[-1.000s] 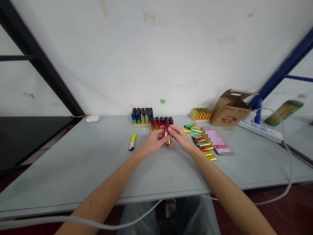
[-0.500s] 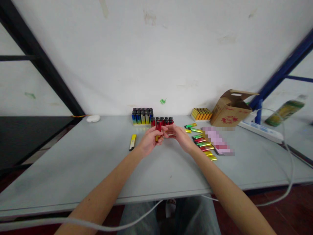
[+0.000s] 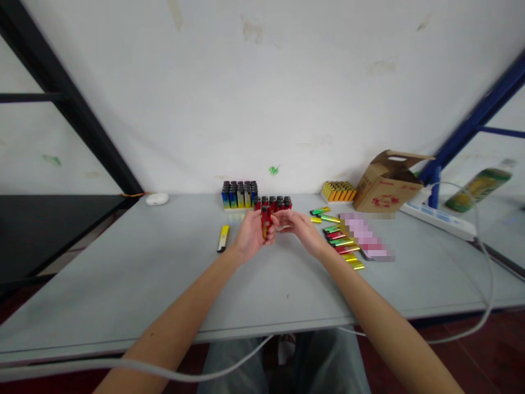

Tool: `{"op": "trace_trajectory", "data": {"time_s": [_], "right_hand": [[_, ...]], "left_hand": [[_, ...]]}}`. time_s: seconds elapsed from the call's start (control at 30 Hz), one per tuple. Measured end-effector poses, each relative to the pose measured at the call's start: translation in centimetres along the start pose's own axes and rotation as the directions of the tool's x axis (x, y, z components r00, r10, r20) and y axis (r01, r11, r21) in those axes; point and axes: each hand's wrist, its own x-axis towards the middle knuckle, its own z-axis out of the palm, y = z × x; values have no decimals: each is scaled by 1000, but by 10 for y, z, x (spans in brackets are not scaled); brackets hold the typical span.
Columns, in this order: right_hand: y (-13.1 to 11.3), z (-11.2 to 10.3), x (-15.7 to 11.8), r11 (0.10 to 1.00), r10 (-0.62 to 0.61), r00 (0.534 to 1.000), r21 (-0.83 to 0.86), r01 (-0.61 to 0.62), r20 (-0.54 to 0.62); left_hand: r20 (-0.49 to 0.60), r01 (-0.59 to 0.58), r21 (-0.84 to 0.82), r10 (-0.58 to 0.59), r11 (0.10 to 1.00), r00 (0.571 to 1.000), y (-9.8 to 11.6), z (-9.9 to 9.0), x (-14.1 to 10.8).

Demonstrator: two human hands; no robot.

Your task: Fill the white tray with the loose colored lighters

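A red cigarette lighter point(image 3: 266, 223) with a black top stands nearly upright in my left hand point(image 3: 249, 238), whose fingers are wrapped round it. My right hand point(image 3: 301, 230) is just to the right with its fingers stretched toward the lighter and slightly bent. Nothing shows in that hand, and I cannot tell whether its fingertips touch the lighter. Behind both hands is a group of upright red lighters point(image 3: 280, 203) with black tops, their lower parts hidden. A yellow and white lighter point(image 3: 223, 238) lies on the table left of my left hand.
Blue, white and yellow lighters point(image 3: 239, 195) stand in a block near the wall. Several loose coloured lighters point(image 3: 340, 241) lie at the right beside a blurred pink object point(image 3: 365, 235). Further back are yellow-orange cylinders point(image 3: 339, 191), an open cardboard box point(image 3: 381, 189) and a power strip point(image 3: 441, 220).
My left thumb has moved off the front of the lighter, so more of its red body shows. The right hand stays close by, almost in the same place.
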Motion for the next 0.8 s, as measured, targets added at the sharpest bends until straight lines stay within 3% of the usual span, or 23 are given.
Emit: {"op": "trace_trajectory", "data": {"time_s": [0.13, 0.3, 0.4, 0.53, 0.67, 0.8], "right_hand": [[-4, 4, -2, 997, -62, 998, -41, 61, -16], [-7, 6, -3, 980, -136, 991, -149, 132, -13], [-4, 5, -3, 978, -129, 991, -172, 120, -38], [-1, 6, 0, 994, -98, 986, 30, 103, -137], [-10, 5, 1, 941, -25, 975, 324, 98, -220], [-20, 0, -1, 934, 62, 972, 358, 24, -227]], "left_hand": [[-19, -43, 22, 43, 999, 999, -7, 0, 3], [-9, -154, 208, 159, 966, 987, -19, -2, 9], [23, -150, 286, 150, 946, 988, -24, -3, 11], [35, -107, 370, 101, 923, 994, -24, -3, 8], [6, -80, 485, 88, 871, 996, -20, -3, 5], [0, -90, 555, 109, 827, 994, -16, -3, 5]]}}
